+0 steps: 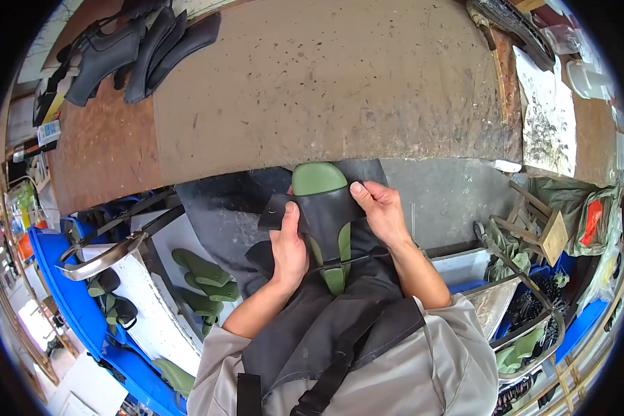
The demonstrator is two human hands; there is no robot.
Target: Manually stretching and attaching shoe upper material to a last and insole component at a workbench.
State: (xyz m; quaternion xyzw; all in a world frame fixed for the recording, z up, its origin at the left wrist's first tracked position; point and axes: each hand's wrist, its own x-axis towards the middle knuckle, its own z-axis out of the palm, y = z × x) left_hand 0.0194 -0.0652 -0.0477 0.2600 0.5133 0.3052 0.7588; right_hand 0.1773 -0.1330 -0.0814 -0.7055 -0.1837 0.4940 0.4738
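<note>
A green shoe last (319,179) rests over my lap at the near edge of the workbench, its rounded toe end pointing away from me. A black leather shoe upper (320,213) is wrapped across the last, with green showing through its openings. My left hand (289,248) is closed on the upper's left side, thumb on top. On the right side, my right hand (385,213) pinches the upper's edge between thumb and fingers. The fingers under the leather are partly hidden. A dark apron (277,347) lies beneath the last's near end.
Several black leather pieces (107,62) lie at the far left of the workbench (326,83). More green lasts (204,267) sit at left near a blue bin (55,277). A wooden stool (553,236) and a metal-framed cart (561,326) stand at right.
</note>
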